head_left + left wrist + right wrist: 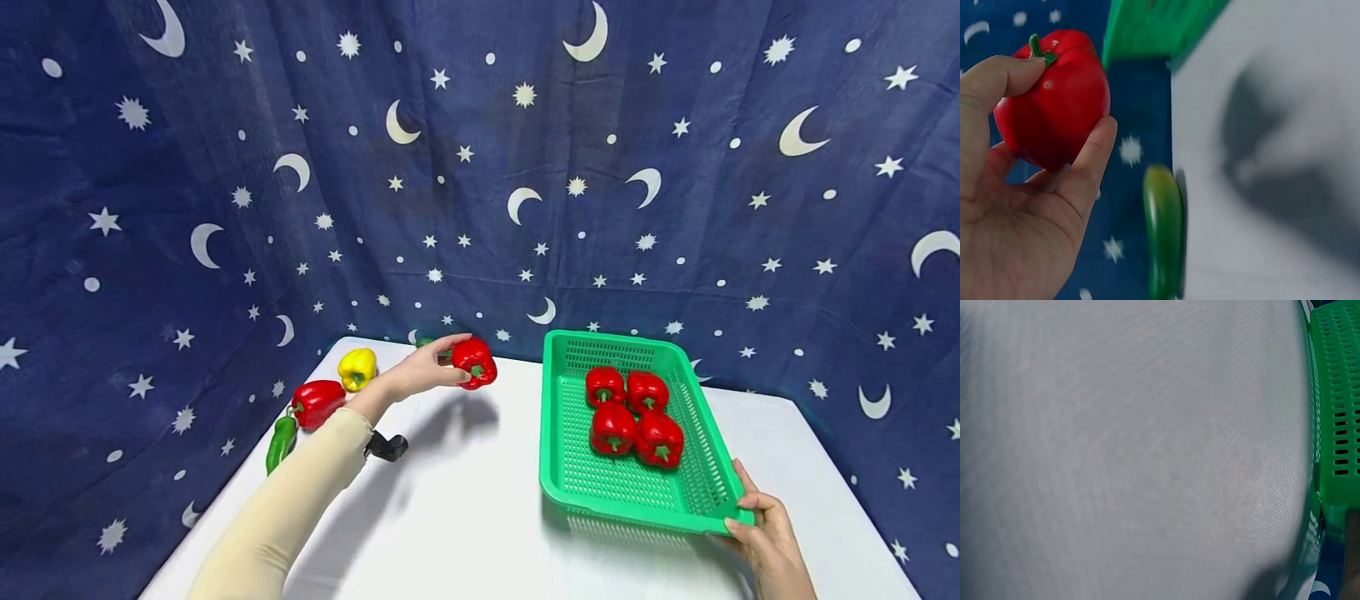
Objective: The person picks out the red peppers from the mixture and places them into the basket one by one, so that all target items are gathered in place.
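My left hand (427, 368) holds a red bell pepper (474, 363) above the far middle of the white table. In the left wrist view, the thumb lies beside the green stem of that pepper (1060, 100) and the fingers curve under it. At the right, my right hand (772, 533) grips the near right corner of a green perforated basket (549, 417). Thumb and fingers clasp its rim, and a shadow shows under the near edge. Several red bell peppers (613, 428) sit grouped inside the basket. The right wrist view catches mostly tablecloth, with the basket's slotted wall (1338, 394) at its edge.
Along the table's left edge lie a yellow bell pepper (357, 368), another red pepper (318, 403) and a long green pepper (282, 442). A long green vegetable (1163, 231) lies by the far edge. A blue curtain (480, 167) with moons and stars hangs behind.
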### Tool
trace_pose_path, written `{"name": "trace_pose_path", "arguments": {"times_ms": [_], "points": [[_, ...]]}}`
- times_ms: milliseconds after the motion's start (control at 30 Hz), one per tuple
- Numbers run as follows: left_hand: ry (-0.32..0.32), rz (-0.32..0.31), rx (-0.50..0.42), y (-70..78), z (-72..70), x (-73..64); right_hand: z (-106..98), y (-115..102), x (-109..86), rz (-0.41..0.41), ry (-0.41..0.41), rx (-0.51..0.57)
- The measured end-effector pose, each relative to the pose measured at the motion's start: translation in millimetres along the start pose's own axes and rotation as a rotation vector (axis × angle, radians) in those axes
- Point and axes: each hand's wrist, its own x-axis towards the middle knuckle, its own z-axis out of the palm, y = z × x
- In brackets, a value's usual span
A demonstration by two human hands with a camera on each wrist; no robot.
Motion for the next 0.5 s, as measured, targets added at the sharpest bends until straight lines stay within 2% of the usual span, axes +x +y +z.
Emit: {"name": "trace_pose_path", "arguments": {"times_ms": [167,300,500], "points": [[-0.057,0.058,0.025,15.4,23.6,4.4,1.5,0.9,-0.9,0.019,0.011,0.0],[-0.083,0.08,0.027,26.2,39.5,4.3,2.0,1.3,-1.6,0.036,0.021,-0.013],[-0.113,0.099,0.037,40.0,57.2,2.1,0.2,-0.5,-1.9,-0.001,-0.003,0.013]]}}
